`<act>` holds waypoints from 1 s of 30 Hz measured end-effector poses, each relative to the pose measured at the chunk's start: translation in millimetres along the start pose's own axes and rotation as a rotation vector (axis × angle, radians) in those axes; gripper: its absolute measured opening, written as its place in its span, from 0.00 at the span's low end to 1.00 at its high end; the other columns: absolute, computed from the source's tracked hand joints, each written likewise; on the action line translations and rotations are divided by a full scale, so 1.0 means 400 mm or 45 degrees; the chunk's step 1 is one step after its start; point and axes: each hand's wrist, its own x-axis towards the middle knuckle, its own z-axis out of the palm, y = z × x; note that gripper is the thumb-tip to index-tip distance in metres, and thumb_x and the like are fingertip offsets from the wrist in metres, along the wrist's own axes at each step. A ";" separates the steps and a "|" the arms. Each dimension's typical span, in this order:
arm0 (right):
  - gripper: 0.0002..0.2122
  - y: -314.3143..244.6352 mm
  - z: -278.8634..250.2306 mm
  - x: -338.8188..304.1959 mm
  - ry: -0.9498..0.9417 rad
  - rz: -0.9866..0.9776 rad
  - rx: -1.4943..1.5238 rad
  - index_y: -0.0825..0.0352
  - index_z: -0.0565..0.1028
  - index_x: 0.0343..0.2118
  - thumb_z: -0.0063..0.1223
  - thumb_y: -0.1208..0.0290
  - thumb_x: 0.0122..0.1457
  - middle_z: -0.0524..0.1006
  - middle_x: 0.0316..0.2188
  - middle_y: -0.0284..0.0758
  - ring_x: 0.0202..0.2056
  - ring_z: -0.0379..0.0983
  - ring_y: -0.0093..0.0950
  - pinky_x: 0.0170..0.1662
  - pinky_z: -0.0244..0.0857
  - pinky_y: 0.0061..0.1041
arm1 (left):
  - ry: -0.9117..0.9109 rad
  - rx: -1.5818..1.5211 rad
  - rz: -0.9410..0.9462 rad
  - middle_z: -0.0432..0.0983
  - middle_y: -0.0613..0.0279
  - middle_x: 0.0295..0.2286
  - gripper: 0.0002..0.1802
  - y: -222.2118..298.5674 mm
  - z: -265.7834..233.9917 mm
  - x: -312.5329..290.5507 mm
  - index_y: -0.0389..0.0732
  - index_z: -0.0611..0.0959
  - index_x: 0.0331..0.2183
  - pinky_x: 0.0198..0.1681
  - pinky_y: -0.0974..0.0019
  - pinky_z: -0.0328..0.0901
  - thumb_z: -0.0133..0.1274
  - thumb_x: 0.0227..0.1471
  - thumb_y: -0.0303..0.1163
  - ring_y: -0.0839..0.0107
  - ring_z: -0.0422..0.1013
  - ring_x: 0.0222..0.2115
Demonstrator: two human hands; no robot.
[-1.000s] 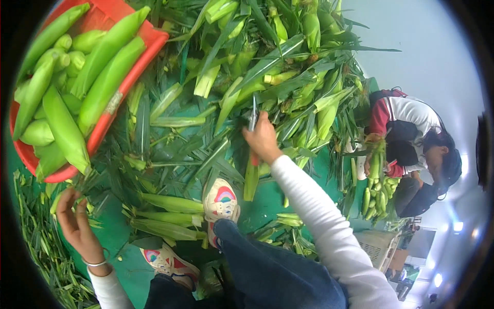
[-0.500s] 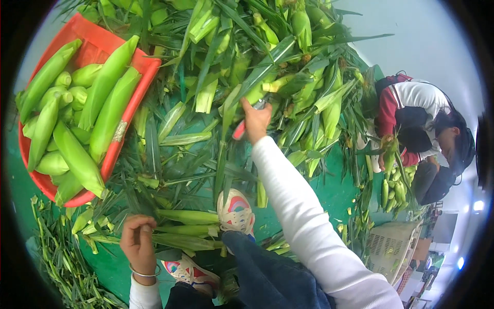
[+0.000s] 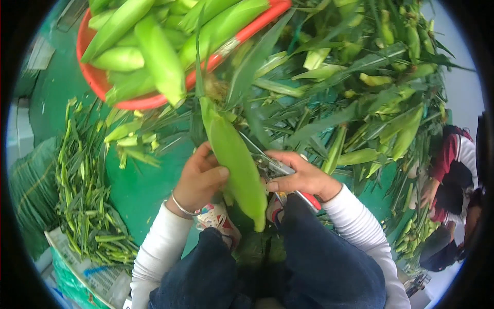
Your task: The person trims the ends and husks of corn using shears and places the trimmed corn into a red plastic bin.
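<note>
A green ear of corn in its husk [image 3: 237, 162] stands tilted in front of my knees, its long leaves pointing away from me. My left hand [image 3: 198, 177] is closed on its left side, thumb against the husk. In my right hand [image 3: 298, 177] is a hand tool with a metal body and red handle ends [image 3: 279, 167], which looks like pruning shears. The tool's metal part lies right beside the corn, partly behind it; whether its jaws touch the stalk is hidden.
A red plastic scoop-shaped basket [image 3: 211, 62] full of husked-green ears is at the far left. Piled corn plants [image 3: 381, 103] spread to the far right. Cut leaves and stalks [image 3: 87, 180] lie at the left. A co-worker [image 3: 453, 175] crouches at the right edge beside more corn.
My right hand has come back from the corn pile to my knees with the tool. My left hand, empty before, now grips an ear of corn. The view has swung left.
</note>
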 end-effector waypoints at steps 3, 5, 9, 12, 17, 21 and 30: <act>0.25 0.026 0.019 0.018 -0.156 0.145 -0.190 0.71 0.65 0.51 0.55 0.81 0.47 0.74 0.39 0.33 0.39 0.71 0.22 0.41 0.66 0.21 | 0.173 0.064 0.157 0.71 0.57 0.45 0.29 -0.021 -0.072 -0.083 0.37 0.67 0.52 0.49 0.61 0.64 0.52 0.45 0.19 0.63 0.69 0.45; 0.25 0.073 -0.007 0.002 -0.087 0.215 -0.412 0.72 0.65 0.50 0.52 0.83 0.45 0.73 0.37 0.33 0.37 0.70 0.21 0.39 0.67 0.20 | 0.205 0.049 0.078 0.71 0.56 0.45 0.25 -0.023 -0.126 -0.139 0.38 0.68 0.50 0.50 0.58 0.63 0.52 0.47 0.22 0.62 0.68 0.46; 0.19 0.113 0.014 -0.017 -0.113 0.067 -0.502 0.70 0.67 0.41 0.56 0.70 0.44 0.73 0.31 0.39 0.34 0.72 0.31 0.36 0.66 0.30 | 0.710 -0.282 0.373 0.69 0.53 0.47 0.22 -0.060 -0.228 -0.201 0.38 0.69 0.49 0.55 0.48 0.58 0.51 0.54 0.36 0.56 0.65 0.49; 0.24 0.061 0.088 0.017 -0.286 0.271 -0.814 0.70 0.64 0.46 0.56 0.68 0.45 0.72 0.35 0.46 0.38 0.71 0.38 0.41 0.65 0.32 | 0.689 -0.408 0.453 0.68 0.51 0.48 0.21 -0.056 -0.249 -0.197 0.39 0.70 0.48 0.55 0.43 0.58 0.50 0.55 0.39 0.53 0.64 0.50; 0.22 0.087 0.167 0.110 -0.083 0.207 -0.636 0.69 0.63 0.45 0.54 0.68 0.46 0.71 0.34 0.46 0.34 0.70 0.37 0.37 0.64 0.33 | 0.935 -0.526 0.487 0.68 0.54 0.47 0.24 -0.049 -0.185 -0.154 0.40 0.71 0.46 0.54 0.44 0.60 0.55 0.52 0.43 0.53 0.64 0.50; 0.21 0.121 0.187 0.160 0.107 0.119 -0.652 0.77 0.63 0.38 0.54 0.67 0.45 0.73 0.25 0.49 0.29 0.71 0.46 0.35 0.65 0.38 | 0.949 -0.390 0.379 0.68 0.55 0.46 0.23 -0.077 -0.160 -0.132 0.43 0.71 0.46 0.53 0.44 0.61 0.56 0.51 0.43 0.56 0.64 0.49; 0.17 0.075 0.171 0.121 0.334 -0.152 -0.823 0.70 0.63 0.39 0.54 0.70 0.48 0.73 0.28 0.47 0.28 0.73 0.45 0.32 0.67 0.39 | 1.016 -0.281 0.256 0.72 0.58 0.42 0.22 -0.069 -0.218 -0.138 0.43 0.73 0.43 0.47 0.54 0.63 0.52 0.53 0.48 0.62 0.68 0.44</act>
